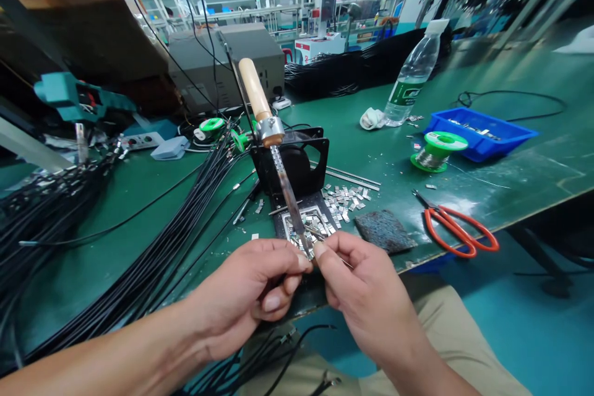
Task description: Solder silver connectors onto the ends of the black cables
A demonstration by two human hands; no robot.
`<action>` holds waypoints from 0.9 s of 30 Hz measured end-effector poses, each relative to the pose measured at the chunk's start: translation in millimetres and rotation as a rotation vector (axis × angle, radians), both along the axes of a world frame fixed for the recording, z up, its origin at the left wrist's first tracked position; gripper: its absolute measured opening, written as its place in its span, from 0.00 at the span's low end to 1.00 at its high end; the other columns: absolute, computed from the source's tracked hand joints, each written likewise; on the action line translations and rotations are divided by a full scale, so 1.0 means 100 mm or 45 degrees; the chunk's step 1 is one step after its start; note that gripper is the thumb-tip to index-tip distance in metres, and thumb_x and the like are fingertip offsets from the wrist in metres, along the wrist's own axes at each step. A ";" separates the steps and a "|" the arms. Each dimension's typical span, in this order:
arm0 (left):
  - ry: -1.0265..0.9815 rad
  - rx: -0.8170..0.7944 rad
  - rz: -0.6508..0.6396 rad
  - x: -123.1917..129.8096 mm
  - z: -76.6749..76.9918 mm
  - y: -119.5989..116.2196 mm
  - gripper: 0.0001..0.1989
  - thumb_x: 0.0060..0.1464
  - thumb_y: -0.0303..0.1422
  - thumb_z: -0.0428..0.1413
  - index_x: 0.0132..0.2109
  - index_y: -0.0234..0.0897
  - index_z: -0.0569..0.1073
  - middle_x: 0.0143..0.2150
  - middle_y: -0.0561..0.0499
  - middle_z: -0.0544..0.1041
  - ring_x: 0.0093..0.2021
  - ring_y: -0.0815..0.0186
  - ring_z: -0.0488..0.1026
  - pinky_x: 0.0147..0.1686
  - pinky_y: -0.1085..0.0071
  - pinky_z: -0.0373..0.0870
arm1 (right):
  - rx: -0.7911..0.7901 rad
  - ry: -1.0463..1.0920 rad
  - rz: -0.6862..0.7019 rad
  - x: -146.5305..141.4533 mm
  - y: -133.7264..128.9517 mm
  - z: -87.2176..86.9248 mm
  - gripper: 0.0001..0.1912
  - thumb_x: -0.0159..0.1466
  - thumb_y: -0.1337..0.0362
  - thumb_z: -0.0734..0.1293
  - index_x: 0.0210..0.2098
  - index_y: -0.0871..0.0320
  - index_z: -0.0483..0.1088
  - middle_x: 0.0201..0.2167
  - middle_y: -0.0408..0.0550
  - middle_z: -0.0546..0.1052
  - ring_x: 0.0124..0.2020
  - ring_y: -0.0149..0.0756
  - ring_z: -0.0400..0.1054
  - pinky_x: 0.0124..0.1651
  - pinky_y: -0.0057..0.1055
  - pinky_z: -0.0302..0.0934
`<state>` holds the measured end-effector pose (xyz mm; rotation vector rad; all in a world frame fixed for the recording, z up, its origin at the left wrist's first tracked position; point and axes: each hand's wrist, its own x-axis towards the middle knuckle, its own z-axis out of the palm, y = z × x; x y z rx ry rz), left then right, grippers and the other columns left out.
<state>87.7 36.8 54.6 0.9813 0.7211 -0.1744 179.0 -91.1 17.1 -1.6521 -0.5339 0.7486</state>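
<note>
A soldering iron (pixel 288 192) with a wooden handle stands fixed in a holder, its tip pointing down between my hands. My left hand (pixel 260 278) is closed in a pinch just left of the tip; what its fingertips hold is hidden. My right hand (pixel 364 278) pinches close by on the right, with a thin wire showing at its fingers. Small flat metal pieces (pixel 346 201) lie in and beside a shallow tray (pixel 285 223) beneath the iron. Right behind the iron stands a black fan (pixel 292 164).
Black cables (pixel 171 235) run across the left of the green bench. On the right are red-handled scissors (pixel 457 232), a dark abrasive pad (pixel 385 231), a solder spool (pixel 436 151), a blue bin (pixel 482 130) and a water bottle (pixel 411 80). More cables (pixel 283 352) lie across my lap.
</note>
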 end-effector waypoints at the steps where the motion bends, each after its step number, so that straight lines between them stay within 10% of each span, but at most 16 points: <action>1: 0.000 0.002 -0.003 0.00 0.00 0.00 0.13 0.50 0.30 0.61 0.25 0.32 0.66 0.20 0.57 0.65 0.15 0.81 0.52 0.18 0.80 0.47 | 0.002 -0.003 0.001 0.00 0.00 0.00 0.19 0.64 0.52 0.62 0.25 0.59 0.63 0.15 0.38 0.61 0.18 0.23 0.51 0.21 0.20 0.48; 18: 0.071 0.060 -0.120 -0.11 -0.04 -0.15 0.18 0.44 0.38 0.69 0.32 0.33 0.69 0.24 0.57 0.70 0.17 0.80 0.60 0.17 0.83 0.52 | 0.263 -0.345 0.001 -0.06 -0.29 -0.26 0.16 0.70 0.57 0.65 0.29 0.60 0.72 0.17 0.38 0.60 0.18 0.21 0.48 0.17 0.15 0.46; 27: 0.069 0.067 -0.143 -0.10 -0.07 -0.13 0.27 0.40 0.50 0.69 0.33 0.34 0.69 0.23 0.57 0.70 0.16 0.80 0.60 0.16 0.81 0.49 | 0.046 -0.288 -0.069 -0.13 -0.31 -0.24 0.24 0.68 0.45 0.63 0.28 0.59 0.73 0.21 0.43 0.68 0.23 0.25 0.59 0.26 0.18 0.56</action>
